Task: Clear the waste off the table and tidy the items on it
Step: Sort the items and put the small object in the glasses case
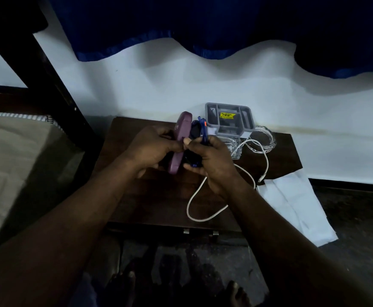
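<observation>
Small dark wooden table (pixel 159 196), matte, straight-edged, back edge against the white wall (pixel 203 85). Both hands are over the middle, toward the back.

Left hand (pixel 152 149): fingers curled round a purple case (pixel 182 125), a smooth rounded oblong held on edge above the table's centre. Right hand (pixel 210 160): fingers and thumb wrapped round a dark blue-framed item (pixel 197 129) with a small orange spot, touching the case's right side. What it is exactly, cannot tell. The thumbs meet between the two things.

Back edge, right of centre: grey plastic tray (pixel 228 106), compartmented, tilted up, with a yellow sticker (pixel 225 115). Just in front of it is a clear plastic box (pixel 232 145). Near the back right corner is a round clear glass dish (pixel 267 138).

White cable (pixel 187 207), thin and glossy, runs from beside the dish to a loop near the front edge, passing under the right wrist. Its plug lies at the right edge.

Bare wood shows on the left half and along the front left. A flat white bag (pixel 296 207) leans off the right edge onto the dark floor. A beige mattress (pixel 15 162) stands close to the left edge. A blue curtain (pixel 181 23) hangs above.
</observation>
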{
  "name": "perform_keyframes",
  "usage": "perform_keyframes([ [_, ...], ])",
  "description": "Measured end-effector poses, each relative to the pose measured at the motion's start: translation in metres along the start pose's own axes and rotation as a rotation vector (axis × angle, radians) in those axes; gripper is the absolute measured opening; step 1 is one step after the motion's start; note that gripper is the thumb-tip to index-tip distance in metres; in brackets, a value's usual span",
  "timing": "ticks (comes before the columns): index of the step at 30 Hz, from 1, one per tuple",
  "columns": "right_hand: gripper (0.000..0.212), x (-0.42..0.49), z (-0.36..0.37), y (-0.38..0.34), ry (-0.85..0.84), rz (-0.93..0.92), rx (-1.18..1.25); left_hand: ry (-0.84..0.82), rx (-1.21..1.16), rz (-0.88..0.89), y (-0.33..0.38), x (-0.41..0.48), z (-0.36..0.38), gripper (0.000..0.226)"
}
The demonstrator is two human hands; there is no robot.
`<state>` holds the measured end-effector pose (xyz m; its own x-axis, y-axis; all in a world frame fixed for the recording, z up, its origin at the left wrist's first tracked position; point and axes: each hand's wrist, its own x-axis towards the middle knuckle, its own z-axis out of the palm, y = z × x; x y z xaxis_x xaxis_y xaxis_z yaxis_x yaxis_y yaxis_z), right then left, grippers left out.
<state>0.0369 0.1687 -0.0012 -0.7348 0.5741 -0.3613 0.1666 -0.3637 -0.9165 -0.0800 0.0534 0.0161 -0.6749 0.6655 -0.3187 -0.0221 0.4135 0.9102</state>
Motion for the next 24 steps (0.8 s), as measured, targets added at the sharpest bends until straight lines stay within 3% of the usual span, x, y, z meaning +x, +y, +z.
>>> perform_keyframes([
  [4,0.026,0.0015,-0.0018,-0.0005,-0.006,-0.002,0.085,0.040,0.077,0.119,0.0015,0.0032,-0.0037,0.043],
  [9,0.032,0.0002,0.0006,-0.0009,-0.001,-0.060,0.114,0.078,0.141,0.145,0.0011,0.0058,-0.0070,0.051],
  [14,0.028,0.0024,0.0009,-0.0008,0.011,-0.135,0.136,0.124,0.044,0.157,0.0013,0.0060,-0.0073,0.032],
  [16,0.037,0.0045,0.0005,0.0005,0.034,-0.149,0.119,0.178,0.074,0.183,0.0044,0.0055,-0.0069,0.024],
  [20,0.056,0.0066,-0.0022,0.0027,0.061,-0.208,0.095,0.138,0.088,0.232,0.0078,0.0018,-0.0054,0.025],
  [24,0.049,0.0081,-0.0082,0.0055,0.064,-0.197,0.094,0.191,0.237,0.293,0.0073,0.0019,-0.0021,0.026],
])
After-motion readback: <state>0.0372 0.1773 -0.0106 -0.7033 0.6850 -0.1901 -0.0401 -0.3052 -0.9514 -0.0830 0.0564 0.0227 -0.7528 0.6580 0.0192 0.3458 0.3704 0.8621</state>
